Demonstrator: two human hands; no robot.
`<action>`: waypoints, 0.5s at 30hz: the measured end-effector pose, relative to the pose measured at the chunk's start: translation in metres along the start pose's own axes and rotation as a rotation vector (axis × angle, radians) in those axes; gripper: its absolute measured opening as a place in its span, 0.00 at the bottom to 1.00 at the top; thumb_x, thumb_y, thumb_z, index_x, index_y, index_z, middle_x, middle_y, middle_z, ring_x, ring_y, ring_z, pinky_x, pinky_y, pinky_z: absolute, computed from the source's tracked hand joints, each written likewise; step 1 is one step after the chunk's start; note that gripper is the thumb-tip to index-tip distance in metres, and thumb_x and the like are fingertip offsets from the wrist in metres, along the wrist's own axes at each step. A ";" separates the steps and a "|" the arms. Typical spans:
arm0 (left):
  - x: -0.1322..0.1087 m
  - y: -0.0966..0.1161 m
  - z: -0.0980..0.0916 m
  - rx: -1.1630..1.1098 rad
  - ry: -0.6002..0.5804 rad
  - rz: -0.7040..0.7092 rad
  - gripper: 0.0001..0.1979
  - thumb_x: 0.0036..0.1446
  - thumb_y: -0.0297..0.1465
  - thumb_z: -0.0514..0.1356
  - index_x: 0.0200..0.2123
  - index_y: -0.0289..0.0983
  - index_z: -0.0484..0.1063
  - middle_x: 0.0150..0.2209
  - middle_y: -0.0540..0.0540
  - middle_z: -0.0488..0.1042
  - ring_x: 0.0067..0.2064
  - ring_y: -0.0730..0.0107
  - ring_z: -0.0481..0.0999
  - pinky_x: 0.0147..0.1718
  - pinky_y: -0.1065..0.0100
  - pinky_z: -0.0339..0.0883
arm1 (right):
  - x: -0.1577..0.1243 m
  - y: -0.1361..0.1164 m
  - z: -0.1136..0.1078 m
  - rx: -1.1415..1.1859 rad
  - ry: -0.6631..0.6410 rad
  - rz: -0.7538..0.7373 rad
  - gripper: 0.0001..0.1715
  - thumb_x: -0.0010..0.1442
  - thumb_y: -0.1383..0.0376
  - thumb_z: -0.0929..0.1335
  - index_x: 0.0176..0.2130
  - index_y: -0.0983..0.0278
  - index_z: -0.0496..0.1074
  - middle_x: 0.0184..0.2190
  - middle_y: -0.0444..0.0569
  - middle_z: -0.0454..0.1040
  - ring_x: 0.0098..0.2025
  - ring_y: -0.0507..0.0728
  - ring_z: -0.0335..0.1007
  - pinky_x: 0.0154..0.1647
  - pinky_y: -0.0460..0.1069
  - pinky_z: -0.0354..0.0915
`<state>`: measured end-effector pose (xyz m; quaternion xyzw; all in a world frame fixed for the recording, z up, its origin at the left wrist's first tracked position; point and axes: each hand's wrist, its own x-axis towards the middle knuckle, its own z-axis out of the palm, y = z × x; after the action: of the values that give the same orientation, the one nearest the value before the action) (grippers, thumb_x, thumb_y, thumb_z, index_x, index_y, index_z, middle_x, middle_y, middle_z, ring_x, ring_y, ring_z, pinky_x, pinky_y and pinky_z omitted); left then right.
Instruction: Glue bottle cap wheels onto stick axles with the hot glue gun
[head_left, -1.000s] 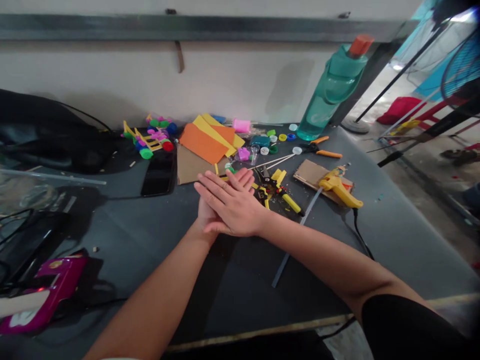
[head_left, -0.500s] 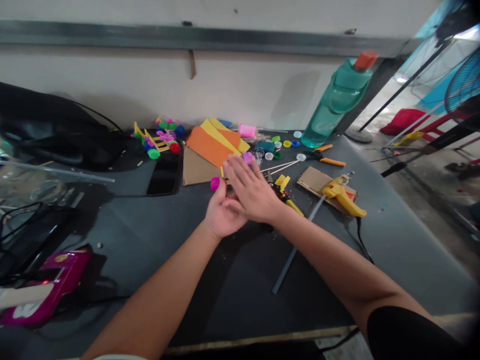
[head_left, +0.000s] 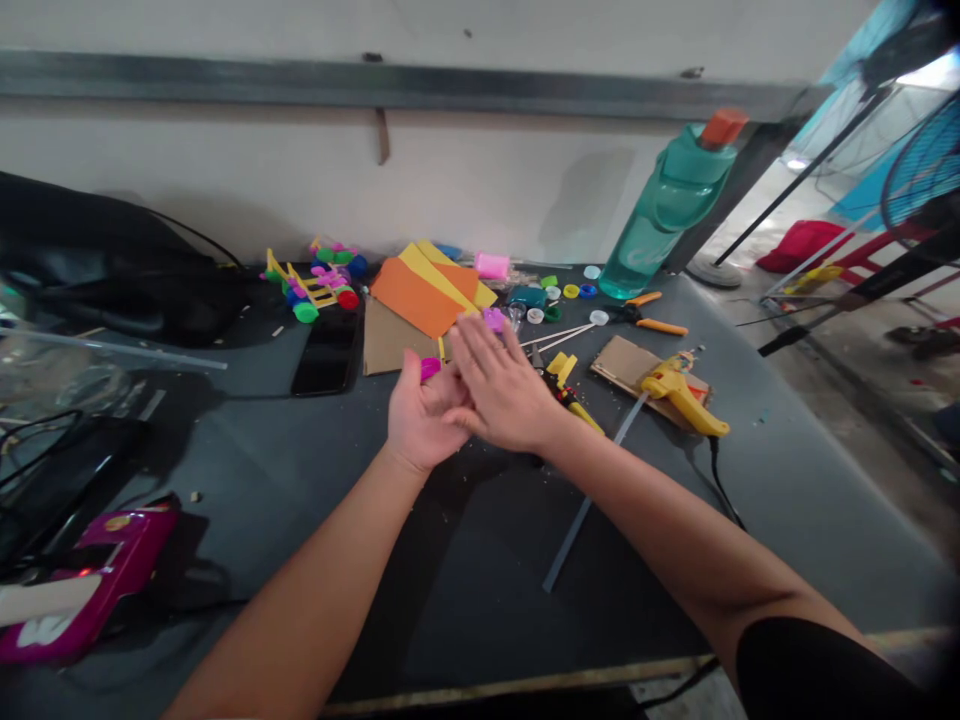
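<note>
Over the middle of the table, my right hand [head_left: 502, 395] lies palm down across my left hand [head_left: 420, 415], its fingers straight and held flat. The left palm faces up with the thumb stretched out, and its fingers are partly hidden beneath the right hand. Nothing shows between the palms, though the place where they meet is covered. Just beyond the left fingers is a magenta piece [head_left: 430, 369], partly hidden. Past the right fingertips lies a small pink-purple piece [head_left: 493, 320]. Yellow-and-black pliers [head_left: 579, 408] lie to the right of the right hand.
Orange and yellow sheets [head_left: 424, 295] rest on cardboard [head_left: 386, 345] behind the hands. Left stand a phone [head_left: 326, 352] and colourful small models [head_left: 322, 285]. Right are a yellow glue gun [head_left: 682, 395], orange-handled pliers [head_left: 660, 327], several bottle caps and a teal bottle [head_left: 667, 210].
My left hand has slid a little left and toward me, its thumb now standing away from the magenta piece. The right hand remains flat over its fingers.
</note>
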<state>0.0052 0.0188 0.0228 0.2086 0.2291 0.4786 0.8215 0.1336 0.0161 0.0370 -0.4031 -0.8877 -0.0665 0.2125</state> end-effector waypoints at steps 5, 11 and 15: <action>0.000 -0.005 0.001 0.077 0.043 0.080 0.26 0.63 0.40 0.38 0.44 0.36 0.73 0.50 0.44 0.72 0.60 0.71 0.58 0.51 0.66 0.59 | 0.000 -0.013 0.001 0.051 -0.025 -0.156 0.53 0.56 0.38 0.51 0.63 0.75 0.46 0.65 0.61 0.44 0.67 0.66 0.30 0.64 0.63 0.31; -0.001 -0.002 0.000 0.078 -0.026 -0.013 0.30 0.57 0.52 0.43 0.45 0.38 0.73 0.51 0.42 0.72 0.59 0.59 0.61 0.50 0.61 0.62 | 0.000 -0.001 0.001 0.005 -0.002 0.032 0.52 0.58 0.40 0.52 0.63 0.78 0.44 0.64 0.65 0.43 0.66 0.67 0.31 0.64 0.65 0.29; 0.000 -0.003 0.004 0.122 0.128 0.175 0.27 0.61 0.43 0.40 0.44 0.34 0.73 0.50 0.40 0.71 0.59 0.64 0.60 0.51 0.63 0.61 | -0.002 -0.017 0.006 0.059 -0.055 -0.134 0.55 0.55 0.37 0.52 0.63 0.78 0.47 0.64 0.64 0.45 0.66 0.67 0.31 0.64 0.63 0.32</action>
<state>0.0095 0.0168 0.0241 0.2465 0.2906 0.5460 0.7461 0.1200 0.0053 0.0320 -0.3382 -0.9196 -0.0434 0.1951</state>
